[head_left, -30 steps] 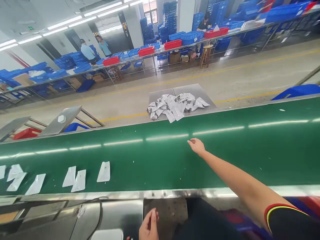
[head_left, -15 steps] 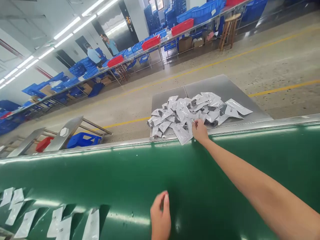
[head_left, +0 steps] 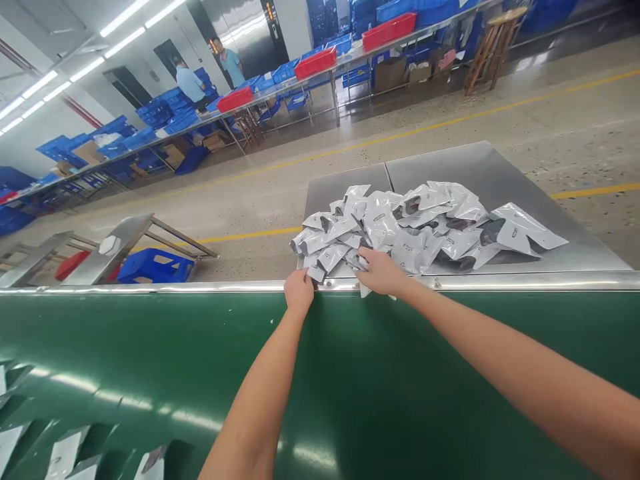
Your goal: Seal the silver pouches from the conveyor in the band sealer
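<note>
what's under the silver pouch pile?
The pile of silver pouches lies on a two-panel steel table top; bare steel shows around it, and the panel seam runs in under it. What lies directly beneath the pile is covered and cannot be seen.

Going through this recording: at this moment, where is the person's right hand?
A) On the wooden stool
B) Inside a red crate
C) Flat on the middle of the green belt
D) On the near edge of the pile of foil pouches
D. The right hand reaches across the green conveyor belt, its fingers on the pile of foil pouches.
</note>
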Tool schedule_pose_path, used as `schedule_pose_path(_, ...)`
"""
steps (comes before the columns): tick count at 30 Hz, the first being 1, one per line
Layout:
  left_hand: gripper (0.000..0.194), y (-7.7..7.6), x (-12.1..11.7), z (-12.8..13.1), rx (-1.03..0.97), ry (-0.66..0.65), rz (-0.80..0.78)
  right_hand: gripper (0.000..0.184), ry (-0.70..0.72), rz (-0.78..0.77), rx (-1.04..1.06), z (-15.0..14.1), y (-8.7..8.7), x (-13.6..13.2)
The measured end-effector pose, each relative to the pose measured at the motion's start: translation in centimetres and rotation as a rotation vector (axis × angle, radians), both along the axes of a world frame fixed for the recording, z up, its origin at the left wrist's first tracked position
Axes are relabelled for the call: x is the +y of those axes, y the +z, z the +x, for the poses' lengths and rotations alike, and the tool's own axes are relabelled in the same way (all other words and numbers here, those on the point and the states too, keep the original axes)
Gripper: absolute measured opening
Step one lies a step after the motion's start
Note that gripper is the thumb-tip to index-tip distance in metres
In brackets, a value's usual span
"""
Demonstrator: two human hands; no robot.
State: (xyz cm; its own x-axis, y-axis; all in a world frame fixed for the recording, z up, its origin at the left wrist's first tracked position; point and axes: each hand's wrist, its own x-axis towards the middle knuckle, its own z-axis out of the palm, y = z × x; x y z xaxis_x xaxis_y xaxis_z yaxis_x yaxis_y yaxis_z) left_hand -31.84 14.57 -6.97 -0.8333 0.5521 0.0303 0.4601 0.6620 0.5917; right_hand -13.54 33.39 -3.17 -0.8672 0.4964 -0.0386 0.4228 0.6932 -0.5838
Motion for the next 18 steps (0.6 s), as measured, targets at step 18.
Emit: schedule_pose_path(18, 0.005, 5.1, 3.4, -11.0, -0.503, -0.135, 0.182, 0.019, 0.544, 0.401, -0.294, -16.0, 1.7, 1.2)
